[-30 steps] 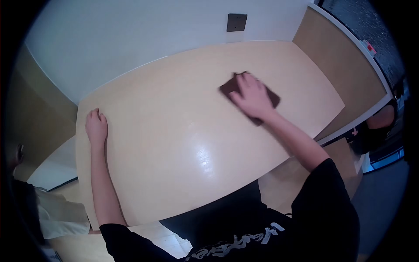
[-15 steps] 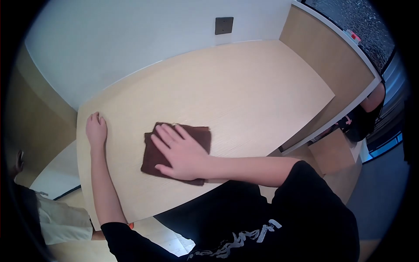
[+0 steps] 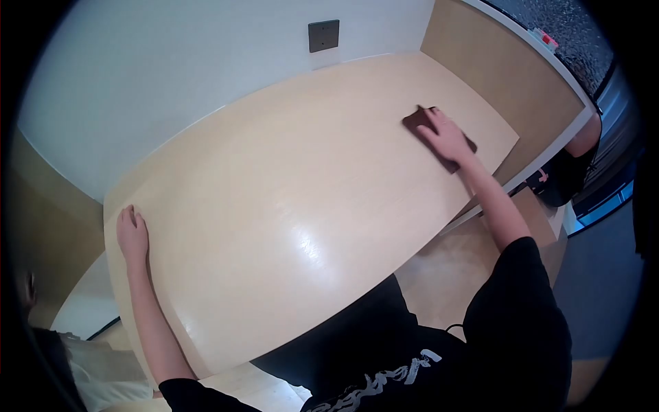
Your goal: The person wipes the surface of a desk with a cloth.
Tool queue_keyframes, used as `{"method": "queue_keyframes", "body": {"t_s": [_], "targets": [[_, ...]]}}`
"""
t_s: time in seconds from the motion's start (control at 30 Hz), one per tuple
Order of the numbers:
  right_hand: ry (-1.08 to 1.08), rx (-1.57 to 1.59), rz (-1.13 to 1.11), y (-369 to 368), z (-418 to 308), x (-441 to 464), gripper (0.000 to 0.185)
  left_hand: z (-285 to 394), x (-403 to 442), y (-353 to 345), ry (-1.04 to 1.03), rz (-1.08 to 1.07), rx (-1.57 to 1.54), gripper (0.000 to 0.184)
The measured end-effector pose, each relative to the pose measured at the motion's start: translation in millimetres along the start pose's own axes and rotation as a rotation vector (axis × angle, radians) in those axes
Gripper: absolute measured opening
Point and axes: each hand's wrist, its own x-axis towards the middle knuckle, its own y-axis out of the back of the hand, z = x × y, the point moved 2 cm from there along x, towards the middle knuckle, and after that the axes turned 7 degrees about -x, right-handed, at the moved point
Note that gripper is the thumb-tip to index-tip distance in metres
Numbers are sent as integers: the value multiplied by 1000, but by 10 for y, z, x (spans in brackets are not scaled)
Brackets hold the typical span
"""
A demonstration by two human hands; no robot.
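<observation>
A brown cloth (image 3: pixel 419 125) lies on the light wooden table (image 3: pixel 274 178) near its right end. My right hand (image 3: pixel 447 137) presses flat on the cloth, fingers stretched out and pointing up and to the left, covering its middle. At the table's left edge rests my left hand (image 3: pixel 133 235), palm down on the bare wood, holding nothing, its fingers a little apart.
A white wall with a dark socket plate (image 3: pixel 323 36) borders the far side. On the right stands a wooden partition (image 3: pixel 508 69) with a white rim. People are partly visible at the left (image 3: pixel 103 371) and right (image 3: pixel 563 178).
My right hand has swept with the cloth from the table's front middle to the far right. My left hand stays at the left edge while the view has shifted slightly.
</observation>
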Motion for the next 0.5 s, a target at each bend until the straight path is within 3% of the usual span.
{"method": "queue_keyframes", "body": {"t_s": [0.1, 0.23, 0.4, 0.5], "targets": [[-62, -78, 45, -196, 754, 244, 64, -102, -12, -17, -33, -4, 9, 34], [-88, 17, 19, -45, 1041, 405, 58, -215, -45, -40, -24, -8, -6, 34], [-159, -22, 11, -465, 1765, 766, 63, -99, -201, 13, -16, -9, -98, 32], [-223, 2, 0, -543, 2005, 897, 62, 5, -234, 37, -11, -9, -1, 31]]}}
